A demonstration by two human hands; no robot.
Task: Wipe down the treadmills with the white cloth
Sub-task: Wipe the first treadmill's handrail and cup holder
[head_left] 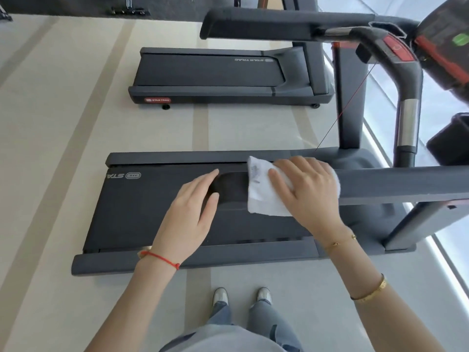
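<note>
- Head view looks down on the near treadmill [152, 214], seen from its side; a padded handrail [393, 184] runs across the frame from the right at hand height, ending just left of the cloth.
- The white cloth [261, 194] is draped over the handrail near its free end, hanging a little down the near side.
- The right hand [304, 184] lies flat on top of the cloth, fingers [279, 176] straight and spread, pressing rather than clutching it.
- The left hand [193, 207] rests over the rail's end just left of the cloth, fingers extended and relaxed, holding nothing.
- The rail's long axis runs left to right; most of its length lies to the right of the cloth, toward the console [396, 47]. The right hand is already on the cloth, so the stroke likely runs rightward along the rail.
- A second treadmill [215, 72] stands beyond on the floor [63, 110], well apart, probably awaiting its turn.
</note>
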